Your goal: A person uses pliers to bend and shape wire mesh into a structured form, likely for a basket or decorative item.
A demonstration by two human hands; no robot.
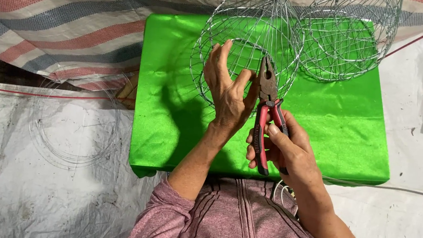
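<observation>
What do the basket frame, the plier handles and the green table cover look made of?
Basket frame: thin bare metal wire, silvery and glinting.
Pliers: dull grey metal head, handles in red and black grip, likely rubber or plastic.
Green cover: shiny, satin-like fabric, judging by its sheen and soft wrinkles.

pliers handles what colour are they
Red with black trim on the pliers, gripped by the right hand; the head view shows it best.

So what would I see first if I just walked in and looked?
The bright green cloth in the middle jumps out first. On it stand two round wire baskets, one in the middle and another to its right. The left hand holds the middle basket's wires, while the right hand grips red-handled pliers whose tip points up at the basket.
</observation>
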